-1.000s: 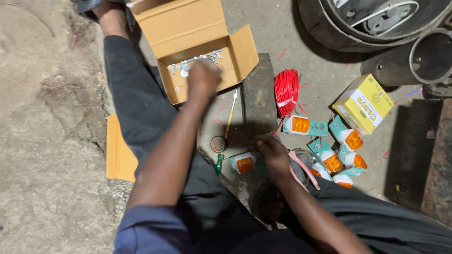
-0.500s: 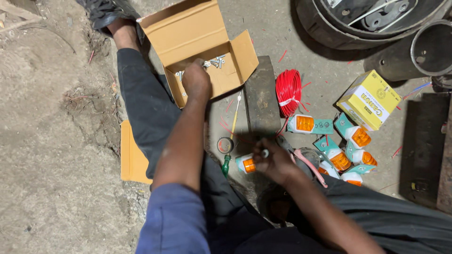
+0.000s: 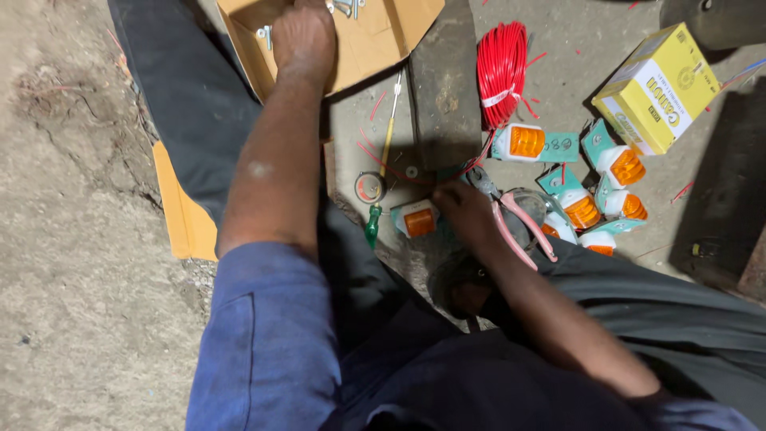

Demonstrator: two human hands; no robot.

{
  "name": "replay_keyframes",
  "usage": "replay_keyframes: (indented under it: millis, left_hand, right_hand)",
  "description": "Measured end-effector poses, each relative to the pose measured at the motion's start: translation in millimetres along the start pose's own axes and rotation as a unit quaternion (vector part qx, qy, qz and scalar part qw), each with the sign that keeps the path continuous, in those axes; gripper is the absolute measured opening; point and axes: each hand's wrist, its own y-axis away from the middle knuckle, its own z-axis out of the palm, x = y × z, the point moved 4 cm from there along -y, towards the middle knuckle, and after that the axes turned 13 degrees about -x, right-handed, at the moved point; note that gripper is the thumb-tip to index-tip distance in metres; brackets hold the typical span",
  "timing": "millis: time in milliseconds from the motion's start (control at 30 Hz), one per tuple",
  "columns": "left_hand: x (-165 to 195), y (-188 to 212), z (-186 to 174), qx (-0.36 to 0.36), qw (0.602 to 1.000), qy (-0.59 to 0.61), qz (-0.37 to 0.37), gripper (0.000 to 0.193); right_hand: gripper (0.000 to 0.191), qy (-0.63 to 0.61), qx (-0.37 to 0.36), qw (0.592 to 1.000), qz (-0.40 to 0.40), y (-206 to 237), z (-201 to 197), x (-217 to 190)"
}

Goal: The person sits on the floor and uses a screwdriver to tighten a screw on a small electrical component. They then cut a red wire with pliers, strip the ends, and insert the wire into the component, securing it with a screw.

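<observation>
Inside the open cardboard box (image 3: 375, 48) the left hand (image 3: 303, 36) seemingly curls over metal brackets (image 3: 345, 6); right hand (image 3: 467, 211) fingers unclear.

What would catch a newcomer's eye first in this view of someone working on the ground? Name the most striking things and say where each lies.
The coil of red wire at top centre stands out first, with a cluster of small orange-lensed lamps to its lower right beside a yellow box. The left hand reaches into an open cardboard box at the top, while the right hand rests by pink-handled pliers in the middle.
</observation>
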Motion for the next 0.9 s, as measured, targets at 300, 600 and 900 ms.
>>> replay_keyframes:
  millis: [300, 600, 900]
  left_hand:
    - [2.8, 23.1, -25.7, 0.012, 0.973, 0.204, -0.110, 0.013]
    - [14.6, 20.7, -31.8, 0.006, 0.976, 0.200, -0.085, 0.012]
    - [15.1, 12.3, -27.8, 0.037, 0.979, 0.194, -0.055, 0.013]
  right_hand:
    - [0.038, 0.379, -0.116, 0.918, -0.015, -37.9, 19.3, -43.0]
    - [0.041, 0.440, -0.059, 0.881, -0.163, -37.3, 9.8, -45.5]
    - [0.024, 0.410, -0.089, 0.894, -0.160, -41.9, 10.7, -35.4]
